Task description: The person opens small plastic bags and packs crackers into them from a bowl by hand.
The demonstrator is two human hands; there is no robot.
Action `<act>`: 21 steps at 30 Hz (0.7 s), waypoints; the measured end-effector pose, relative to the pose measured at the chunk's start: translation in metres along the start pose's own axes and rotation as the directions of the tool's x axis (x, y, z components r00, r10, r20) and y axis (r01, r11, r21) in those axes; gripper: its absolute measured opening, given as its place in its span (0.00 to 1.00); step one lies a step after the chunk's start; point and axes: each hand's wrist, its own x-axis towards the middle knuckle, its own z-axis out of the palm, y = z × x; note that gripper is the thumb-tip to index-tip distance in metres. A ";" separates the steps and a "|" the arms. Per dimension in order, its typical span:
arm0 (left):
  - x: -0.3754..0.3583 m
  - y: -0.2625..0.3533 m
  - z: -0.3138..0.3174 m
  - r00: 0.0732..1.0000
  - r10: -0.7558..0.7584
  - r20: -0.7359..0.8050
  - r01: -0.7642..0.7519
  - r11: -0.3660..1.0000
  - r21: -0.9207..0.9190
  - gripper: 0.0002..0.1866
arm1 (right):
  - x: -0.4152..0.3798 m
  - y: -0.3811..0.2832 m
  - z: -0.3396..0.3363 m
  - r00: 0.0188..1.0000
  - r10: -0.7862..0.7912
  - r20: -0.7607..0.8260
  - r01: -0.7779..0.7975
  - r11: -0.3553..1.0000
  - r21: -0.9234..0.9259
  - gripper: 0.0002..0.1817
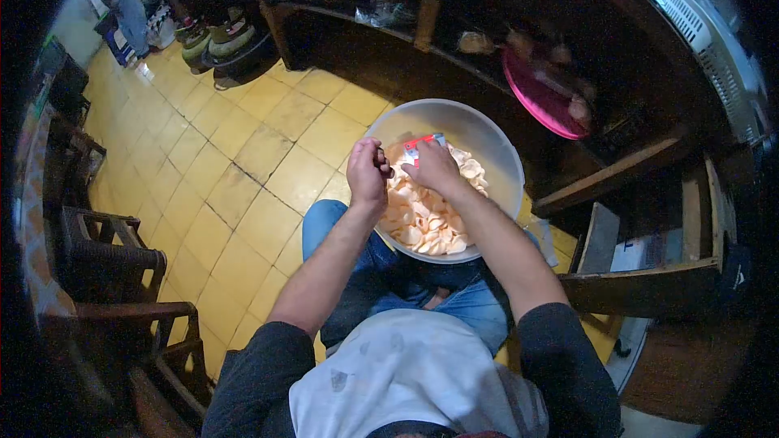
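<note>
A large translucent plastic tub (510, 164) stands at my knees with many pale pinkish, curled crackers (430, 223) inside. My right hand (434, 166) reaches into it, its fingers closed on a small red-and-white packet (418, 144) above the crackers. The lower part of the packet is hidden by that hand. At the tub's left rim is my left hand (369, 172), fingers curled in toward the palm. Whatever may be inside those fingers does not show.
Dark wooden shelving (349, 20) runs behind the tub, with a pink round basket (540, 101) on it. A wooden frame (641, 280) stands at the right. Wooden chairs (118, 251) line the left side. Shoes (231, 36) lie at the back of the yellow tiled floor (235, 170).
</note>
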 end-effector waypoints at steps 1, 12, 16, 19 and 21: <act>0.000 0.000 0.000 1.000 -0.007 0.003 0.007 1.000 0.004 0.04 | 0.006 0.003 0.007 0.996 0.042 0.079 -0.035 0.995 -0.091 0.15; -0.005 -0.006 0.012 0.933 -0.353 -0.063 0.358 0.912 0.200 0.20 | -0.020 0.007 -0.069 0.958 -0.053 -0.281 0.146 0.936 0.321 0.07; -0.011 0.010 0.012 0.689 -0.610 0.391 0.645 0.762 0.052 0.31 | -0.057 -0.017 -0.085 0.898 -0.168 -0.407 0.351 0.832 0.430 0.05; -0.007 -0.003 0.006 0.724 -0.538 0.431 0.647 0.747 -0.155 0.25 | -0.063 -0.008 -0.071 0.813 -0.349 -0.466 0.522 0.791 0.320 0.07; -0.009 -0.002 0.005 0.777 -0.497 0.386 0.608 0.749 -0.261 0.23 | -0.067 -0.007 -0.070 0.816 -0.440 -0.374 0.550 0.790 0.271 0.10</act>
